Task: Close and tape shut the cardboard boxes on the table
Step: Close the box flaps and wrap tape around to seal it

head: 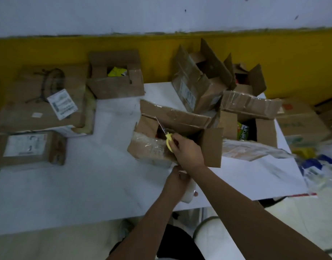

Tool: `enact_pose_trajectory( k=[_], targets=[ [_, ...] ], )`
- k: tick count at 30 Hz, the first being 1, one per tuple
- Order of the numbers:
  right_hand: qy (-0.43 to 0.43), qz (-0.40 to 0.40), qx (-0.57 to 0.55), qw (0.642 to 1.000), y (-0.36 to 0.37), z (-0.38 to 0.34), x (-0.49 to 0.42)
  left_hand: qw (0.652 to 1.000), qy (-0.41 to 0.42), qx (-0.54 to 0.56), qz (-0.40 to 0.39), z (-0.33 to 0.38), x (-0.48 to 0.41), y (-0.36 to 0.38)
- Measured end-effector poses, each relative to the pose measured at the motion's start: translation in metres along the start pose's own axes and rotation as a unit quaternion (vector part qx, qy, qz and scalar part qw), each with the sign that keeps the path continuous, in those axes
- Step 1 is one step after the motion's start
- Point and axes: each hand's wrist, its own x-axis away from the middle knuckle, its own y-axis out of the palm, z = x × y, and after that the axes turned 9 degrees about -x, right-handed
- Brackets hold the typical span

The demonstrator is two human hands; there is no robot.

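A packing room: labelled cardboard boxes [31, 147] crowd a white table [86, 184] against a yellow-painted wall [274, 53].

— Where is there room?
— Bare table [77, 194] along the front left.
— And behind?
— Open boxes [199, 94] crowd the back and right; raised flaps [212, 61] stand in the way, and gaps between them seem narrow.

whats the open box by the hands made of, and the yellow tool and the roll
Open brown box: matte cardboard, by its creased flaps, with glossy clear tape. Yellow-handled tool in the right hand: apparently plastic handle, shiny metal blade. Whitish roll in the left hand: probably plastic tape.
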Motion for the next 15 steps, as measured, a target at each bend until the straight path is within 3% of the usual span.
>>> enact_pose_trajectory(
  k=[3, 6, 11, 15],
  targets=[
    [0.047, -0.055, -0.086, 0.994, -0.015, -0.004, 0.002, 0.998, -0.036, 0.038, -0.024, 0.006, 0.009, -0.008],
    [0.052, -0.177, -0.104, 0.977, -0.057, -0.016, 0.024, 0.997, -0.036, 0.051, -0.039, 0.011, 0.009, -0.010],
    [0.144, -0.402, -0.123, 0.896, -0.150, -0.001, 0.096, 0.997, 0.031, -0.045, -0.049, 0.012, 0.010, -0.017],
    [0.273, -0.411, -0.062, 0.868, -0.157, 0.045, 0.106, 0.996, 0.029, -0.062, -0.057, 0.009, 0.014, -0.024]
  ],
)
